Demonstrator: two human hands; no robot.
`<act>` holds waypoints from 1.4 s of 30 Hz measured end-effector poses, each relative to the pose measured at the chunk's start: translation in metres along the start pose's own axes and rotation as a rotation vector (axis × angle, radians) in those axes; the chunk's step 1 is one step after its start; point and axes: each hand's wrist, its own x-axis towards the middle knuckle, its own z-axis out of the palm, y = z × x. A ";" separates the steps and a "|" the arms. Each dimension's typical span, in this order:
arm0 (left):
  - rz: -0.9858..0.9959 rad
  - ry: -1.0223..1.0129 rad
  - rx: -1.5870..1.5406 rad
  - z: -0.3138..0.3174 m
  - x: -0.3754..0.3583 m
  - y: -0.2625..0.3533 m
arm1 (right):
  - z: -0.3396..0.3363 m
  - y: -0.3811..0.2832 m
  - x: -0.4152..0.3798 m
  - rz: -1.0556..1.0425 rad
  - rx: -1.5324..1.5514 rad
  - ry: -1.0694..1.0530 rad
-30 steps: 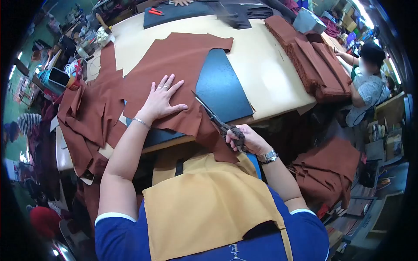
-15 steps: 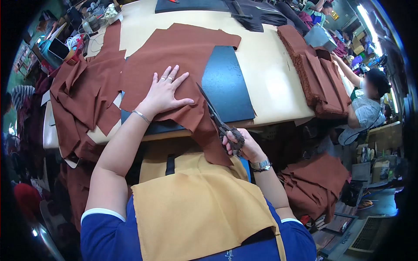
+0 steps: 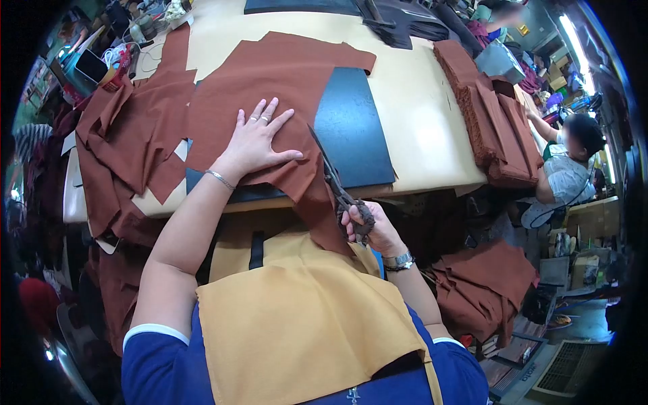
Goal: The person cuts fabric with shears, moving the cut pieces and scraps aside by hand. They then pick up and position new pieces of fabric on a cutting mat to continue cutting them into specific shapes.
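Observation:
Flat on a piece of reddish-brown fabric (image 3: 270,74) lies my left hand (image 3: 260,138), fingers spread, pressing it down. My right hand (image 3: 371,229) is closed around the dark, wrapped handles of a pair of scissors (image 3: 331,172). Their long blades point up and away, along the right edge of the fabric. Under the cloth is a dark blue board (image 3: 354,128), bare on its right side. A strip of the fabric hangs over the table's near edge beside the scissors, down to my tan apron (image 3: 304,317).
The cream table (image 3: 422,115) carries crumpled brown fabric (image 3: 135,135) at left and a thick folded brown stack (image 3: 489,121) at right. Dark pieces (image 3: 412,23) lie at the far side. A co-worker (image 3: 570,158) sits at right. More brown cloth (image 3: 479,290) is heaped below.
My view has shifted slightly. My left hand stays flat on the fabric, and my right hand still holds the scissors along its edge, with little visible movement.

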 end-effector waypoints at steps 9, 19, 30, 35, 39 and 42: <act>0.003 -0.001 -0.020 -0.003 -0.001 0.001 | 0.001 -0.002 0.006 0.001 -0.003 0.009; -0.018 0.013 -0.035 0.001 -0.003 0.001 | 0.002 0.001 0.001 -0.013 0.019 0.013; -0.090 -0.006 -0.002 -0.001 -0.010 0.015 | 0.010 0.005 -0.001 -0.029 0.051 0.045; -0.145 0.015 0.017 0.005 -0.016 0.033 | 0.015 0.003 -0.001 -0.039 0.047 0.045; -0.138 0.043 0.006 0.011 -0.022 0.039 | 0.014 0.008 0.003 -0.030 0.052 0.064; -0.185 0.032 -0.018 0.008 -0.024 0.048 | 0.016 0.013 0.003 -0.056 0.040 0.092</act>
